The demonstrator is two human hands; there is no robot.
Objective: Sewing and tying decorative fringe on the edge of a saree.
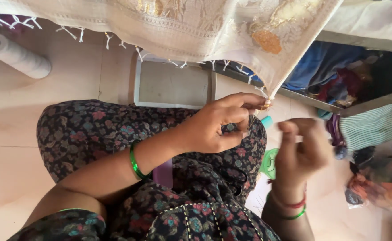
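Left of the cloth's hanging corner: a white spool on the floor, well apart. Below the cloth's fringe: a shallow grey tray, seemingly bare. Cloth itself: cream, gold-patterned, fringed with short white threads, draped from above. Just under the corner: left hand, fingers pinched narrow on the corner's edge, a thin thread running down from the pinch. Right of the corner and lower: right hand, blurred, fingers curled close, hold impossible to tell. Between the hands, below the corner: a green lid. Far right of the corner: a shelf stuffed with coloured clothes.
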